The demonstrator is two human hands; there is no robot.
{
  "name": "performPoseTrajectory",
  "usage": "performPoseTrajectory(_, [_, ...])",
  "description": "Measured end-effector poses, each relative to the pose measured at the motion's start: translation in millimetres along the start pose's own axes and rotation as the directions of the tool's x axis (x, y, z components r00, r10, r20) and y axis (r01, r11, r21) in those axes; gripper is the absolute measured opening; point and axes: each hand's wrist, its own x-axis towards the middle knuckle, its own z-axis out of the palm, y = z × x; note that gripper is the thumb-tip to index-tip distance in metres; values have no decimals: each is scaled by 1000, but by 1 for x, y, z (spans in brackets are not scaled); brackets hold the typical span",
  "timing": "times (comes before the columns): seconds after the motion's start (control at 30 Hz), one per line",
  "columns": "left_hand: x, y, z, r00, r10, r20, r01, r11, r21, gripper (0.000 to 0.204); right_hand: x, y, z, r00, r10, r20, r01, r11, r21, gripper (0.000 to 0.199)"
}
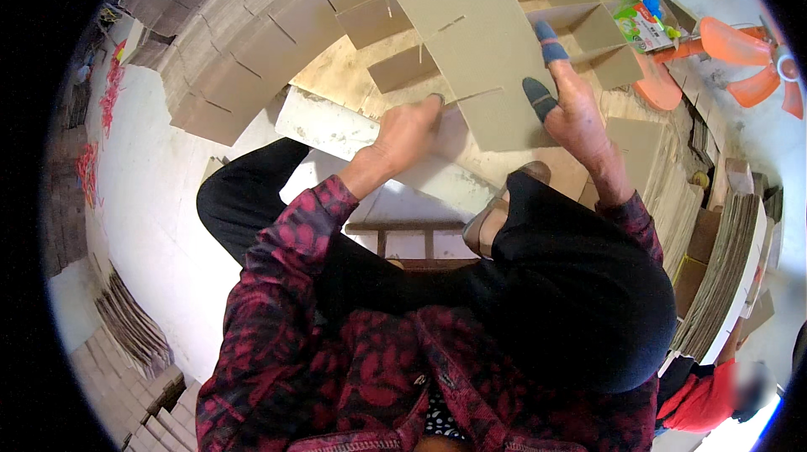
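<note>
A long tan cardboard strip (458, 40) with cut slots stands at a tilt in front of me, its lower end near my hands. At the strip's left edge, my left hand (408, 134) is closed on the cardboard, by a slot; its fingertips are partly hidden. My right hand (576, 111) is beside the strip's right edge, two fingers stretched apart and wearing dark cloth finger covers. Shorter cardboard pieces cross behind, forming open cells of a divider (580, 23) on the right. Another cross piece (403, 69) shows at left, over a wooden board (336, 78).
Stacked slotted cardboard (252, 40) rises at the far left. More flat cardboard stacks (719, 271) stand on the right. An orange fan (740, 61) is at upper right, near a colourful package (643, 23). A person in red (702, 397) shows at lower right.
</note>
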Motion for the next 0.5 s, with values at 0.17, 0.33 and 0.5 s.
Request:
performPoseTrajectory(0.17, [7,-2,6,999,14,40,-13,1000,-19,10,4,15,12,998,-46,52,54,984,-172,71])
performPoseTrajectory(0.33, [4,1,-1,999,-5,41,6,1000,-22,11,0,0,28,1000,-4,31,8,991,-132,77])
performPoseTrajectory(0.5, [7,5,-3,997,-38,60,41,998,-48,14,-18,-9,37,984,172,40,-166,978,-124,85])
